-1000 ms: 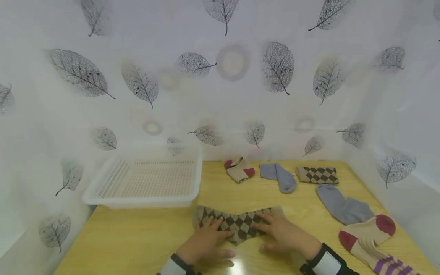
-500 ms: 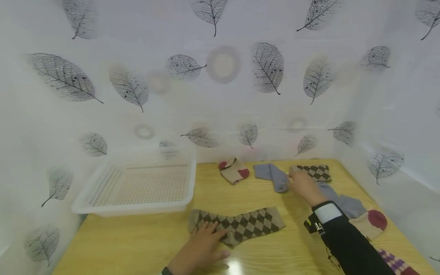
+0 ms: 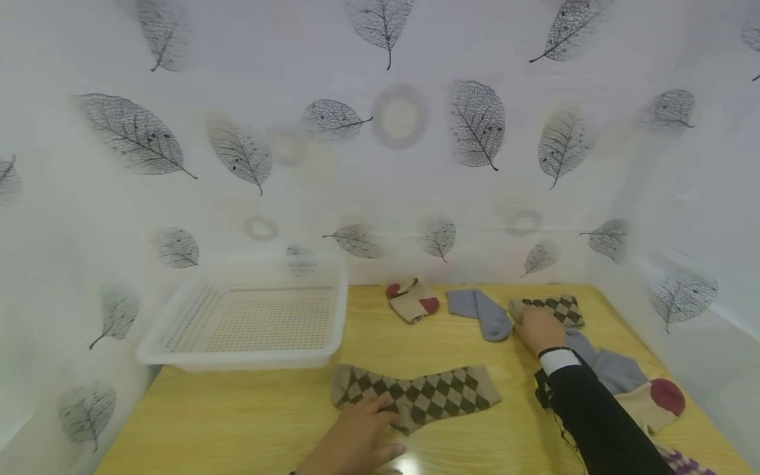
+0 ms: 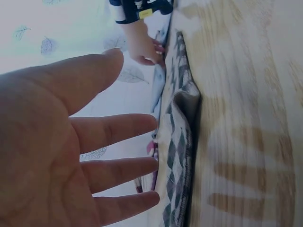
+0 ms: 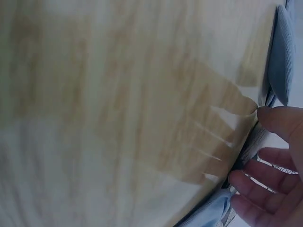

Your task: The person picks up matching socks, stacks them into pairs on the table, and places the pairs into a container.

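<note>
A tan sock with dark brown diamonds [image 3: 451,396] lies flat near the front of the table. My left hand [image 3: 359,432] has its fingertips over that sock's left half; in the left wrist view its fingers [image 4: 118,130] are straight and spread beside the sock. At the back right, my right hand [image 3: 540,328] reaches to a second, similar diamond sock [image 3: 564,310], covering its near left part. In the right wrist view the thumb [image 5: 279,118] and the other fingers stand apart, their tips at the sock's edge. Grey socks [image 3: 493,320] lie close on both sides.
A white perforated basket [image 3: 249,356] stands at the back left. A beige and red sock [image 3: 412,302] lies near the back wall. On the right, another grey sock [image 3: 617,369] and a beige sock with a red part [image 3: 665,399] lie partly behind the right arm.
My right hand has left the flat sock and moved forward and right to the other diamond sock, which lies where it was. The left hand has stayed on the flat sock.
</note>
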Demonstrator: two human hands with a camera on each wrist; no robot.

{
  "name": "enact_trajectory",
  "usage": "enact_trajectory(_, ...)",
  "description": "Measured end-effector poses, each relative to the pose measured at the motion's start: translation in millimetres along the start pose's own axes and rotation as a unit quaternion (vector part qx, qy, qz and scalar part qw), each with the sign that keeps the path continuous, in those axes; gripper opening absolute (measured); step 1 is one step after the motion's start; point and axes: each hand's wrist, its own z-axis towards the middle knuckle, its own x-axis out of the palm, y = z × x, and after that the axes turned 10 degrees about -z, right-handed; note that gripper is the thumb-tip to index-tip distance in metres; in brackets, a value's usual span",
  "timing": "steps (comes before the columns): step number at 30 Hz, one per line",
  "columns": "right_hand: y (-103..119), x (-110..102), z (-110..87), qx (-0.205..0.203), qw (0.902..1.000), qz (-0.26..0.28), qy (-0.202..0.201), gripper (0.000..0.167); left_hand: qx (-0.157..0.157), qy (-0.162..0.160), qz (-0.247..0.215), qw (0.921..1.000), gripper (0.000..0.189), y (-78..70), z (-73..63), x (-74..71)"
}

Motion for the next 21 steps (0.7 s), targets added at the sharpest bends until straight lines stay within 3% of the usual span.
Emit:
enact_trajectory(5, 2.5, -6.7, -8.8, 0.016, 0.9997, -0.016, 0.001, 0.023, 0.002, 0.004, 0.001, 1.0, 0.044, 0.1, 0.8, 2.8)
enact_trajectory(14, -6.8, -6.9, -3.8, 0.033, 0.9988, -0.018, 0.033, 0.019, 0.017, -0.019, 0.014, 0.9996, 0.042, -2.5, -3.0, 2.3)
enact_trajectory(21, -8.1, -9.6, -5.6, 0.022, 0.9995, -0.002, -0.021, 0.019, 0.037, -0.058, 0.045, 0.9967, 0.035, 3.3, -4.9, 3.3)
